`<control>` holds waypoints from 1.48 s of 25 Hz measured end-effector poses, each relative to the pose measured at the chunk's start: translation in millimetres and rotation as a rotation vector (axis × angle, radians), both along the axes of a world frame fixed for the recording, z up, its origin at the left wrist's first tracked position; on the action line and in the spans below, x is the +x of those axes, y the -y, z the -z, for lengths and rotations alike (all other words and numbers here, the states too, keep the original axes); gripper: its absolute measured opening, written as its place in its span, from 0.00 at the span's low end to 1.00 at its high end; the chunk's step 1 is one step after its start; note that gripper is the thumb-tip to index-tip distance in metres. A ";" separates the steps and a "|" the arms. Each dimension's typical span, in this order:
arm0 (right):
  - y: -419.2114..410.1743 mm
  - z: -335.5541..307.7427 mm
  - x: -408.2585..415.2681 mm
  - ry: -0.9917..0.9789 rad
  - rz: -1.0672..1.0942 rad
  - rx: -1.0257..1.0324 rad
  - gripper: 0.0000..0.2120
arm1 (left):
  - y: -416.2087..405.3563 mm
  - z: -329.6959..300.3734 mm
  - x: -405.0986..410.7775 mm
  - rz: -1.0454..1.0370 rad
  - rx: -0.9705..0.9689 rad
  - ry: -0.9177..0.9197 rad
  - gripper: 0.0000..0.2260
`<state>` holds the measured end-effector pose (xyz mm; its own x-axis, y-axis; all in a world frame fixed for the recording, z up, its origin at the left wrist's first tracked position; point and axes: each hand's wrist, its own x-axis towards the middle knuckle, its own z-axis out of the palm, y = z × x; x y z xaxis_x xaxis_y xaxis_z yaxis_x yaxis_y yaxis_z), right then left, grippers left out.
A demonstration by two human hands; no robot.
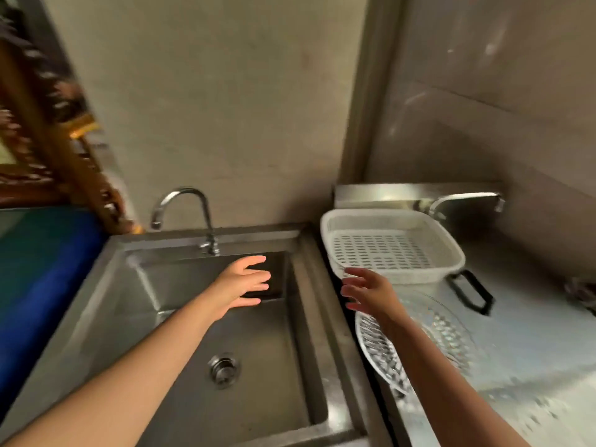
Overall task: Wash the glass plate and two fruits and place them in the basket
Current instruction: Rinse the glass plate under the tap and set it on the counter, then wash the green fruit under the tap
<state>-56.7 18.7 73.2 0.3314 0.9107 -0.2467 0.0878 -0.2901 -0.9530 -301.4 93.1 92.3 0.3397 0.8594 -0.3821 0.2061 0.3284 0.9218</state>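
While both hands are held out empty, nothing of the task's things has yet been taken up. The left hand [240, 285] is stretched over the sink [180, 317], its fingers loosely spread and closed on nothing, probably so that it is ready beneath the faucet [190, 211], from which no water is seen running. The right hand [371, 290] is raised above the gap between sink and counter [532, 366], fingers likewise wide and empty, just in front of the near rim of the basket [392, 246]. The glass plate [451, 337] lies flat on the counter beside the sink, partly covered by the right forearm, within short reach of that hand; it is judged to be placed there so that it can be carried straight into the basin. The basket is set behind the plate, empty, well sited to receive washed things. The two fruits cannot be found in this view. A black handle [471, 291] juts out beside the basket; what it belongs to cannot be told.
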 end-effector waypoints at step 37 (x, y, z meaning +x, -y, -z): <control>-204.1 165.5 -749.1 0.312 -1.128 0.016 0.32 | -53.2 167.5 -585.0 -1.436 -0.314 0.130 0.17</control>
<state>-805.8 222.8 -92.4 -0.6221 0.7298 -0.2836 0.5191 0.1133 -0.8472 -886.4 146.3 -75.3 -0.6669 0.3710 -0.6463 -0.5379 0.3605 0.7620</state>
